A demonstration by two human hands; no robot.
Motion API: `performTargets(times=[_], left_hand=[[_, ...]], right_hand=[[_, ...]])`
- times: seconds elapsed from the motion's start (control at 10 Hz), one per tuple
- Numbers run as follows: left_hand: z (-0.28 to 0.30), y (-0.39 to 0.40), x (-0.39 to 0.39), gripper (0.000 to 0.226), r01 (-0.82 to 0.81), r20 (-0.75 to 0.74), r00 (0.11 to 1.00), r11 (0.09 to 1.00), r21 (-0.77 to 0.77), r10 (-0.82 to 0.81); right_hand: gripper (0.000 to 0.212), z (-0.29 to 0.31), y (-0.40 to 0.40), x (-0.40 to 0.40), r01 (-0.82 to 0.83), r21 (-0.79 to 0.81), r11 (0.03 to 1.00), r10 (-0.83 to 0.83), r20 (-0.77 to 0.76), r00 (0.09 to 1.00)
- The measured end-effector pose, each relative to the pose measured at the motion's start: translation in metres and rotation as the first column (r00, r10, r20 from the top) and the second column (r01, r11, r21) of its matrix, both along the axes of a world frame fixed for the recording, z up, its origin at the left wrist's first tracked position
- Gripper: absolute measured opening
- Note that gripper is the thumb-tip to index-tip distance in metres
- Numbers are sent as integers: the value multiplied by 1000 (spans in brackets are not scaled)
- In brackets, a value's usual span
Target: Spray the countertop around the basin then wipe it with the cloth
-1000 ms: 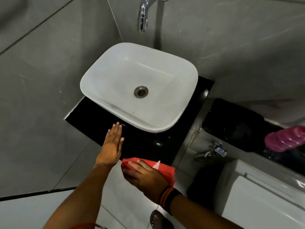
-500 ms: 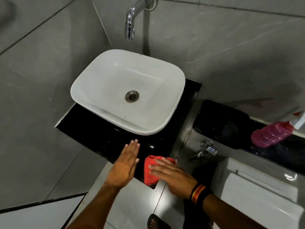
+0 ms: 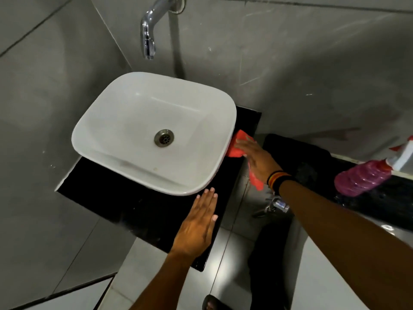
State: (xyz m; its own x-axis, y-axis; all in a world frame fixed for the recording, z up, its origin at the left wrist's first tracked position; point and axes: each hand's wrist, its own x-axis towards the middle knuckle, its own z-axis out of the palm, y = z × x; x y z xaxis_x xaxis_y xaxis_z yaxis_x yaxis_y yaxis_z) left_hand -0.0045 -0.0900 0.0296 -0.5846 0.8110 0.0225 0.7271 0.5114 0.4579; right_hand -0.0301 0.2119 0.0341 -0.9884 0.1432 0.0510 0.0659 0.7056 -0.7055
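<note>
A white basin sits on a black countertop in the corner. My right hand presses a red cloth flat on the narrow strip of countertop to the right of the basin; part of the cloth hangs below the palm. My left hand lies flat, fingers together, on the front right corner of the countertop and holds nothing. The pink spray bottle with a white trigger head lies on a dark ledge at the right.
A chrome tap juts from the grey tiled wall above the basin. A small chrome valve sits low on the wall under my right forearm. A white toilet cistern is at the lower right, a sandalled foot on the floor.
My right hand has slid the red cloth from the front edge of the countertop up along the basin's right side. My left hand has shifted right along the front edge.
</note>
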Motion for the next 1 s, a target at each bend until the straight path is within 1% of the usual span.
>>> performTargets(times=[0.1, 0.2, 0.3, 0.4, 0.5, 0.6, 0.7, 0.8, 0.9, 1.0], left_hand=[[-9, 1, 0, 57, -25, 8, 1000, 1000, -8, 26], [-15, 1, -2, 58, -24, 9, 1000, 999, -31, 24], [-17, 0, -4, 58, -19, 35, 999, 999, -43, 20], [-19, -1, -3, 59, -15, 34, 999, 999, -33, 17], [-21, -2, -3, 60, -6, 24, 1000, 1000, -13, 6], [-22, 0, -5, 58, -3, 1, 1000, 1000, -10, 3], [-21, 1, -6, 58, 13, 17, 1000, 1000, 19, -13], [-18, 0, -8, 58, 32, 9, 999, 999, 37, -32], [-12, 5, -9, 55, 26, -83, 996, 999, 21, -24], [4, 21, 7, 61, 32, -96, 995, 999, -13, -33]], right_hand=[[42, -6, 25, -29, 72, -19, 997, -72, -5, 997], [43, -9, 35, -52, 199, -74, 977, -198, 18, 980], [50, -10, 25, -55, 423, -211, 881, -439, -35, 898], [58, -20, 7, -33, 708, -324, 627, -762, -65, 645], [55, -40, 3, -20, 852, -241, 464, -878, -1, 478], [57, -65, 12, -25, 841, 20, 541, -820, 236, 522], [62, -80, 24, -26, 719, 181, 671, -702, 469, 537], [64, -75, 30, -16, 635, 214, 743, -647, 473, 598], [63, -51, 25, -2, 621, 224, 751, -657, 352, 667], [62, -23, 11, 24, 560, 227, 797, -597, 152, 788]])
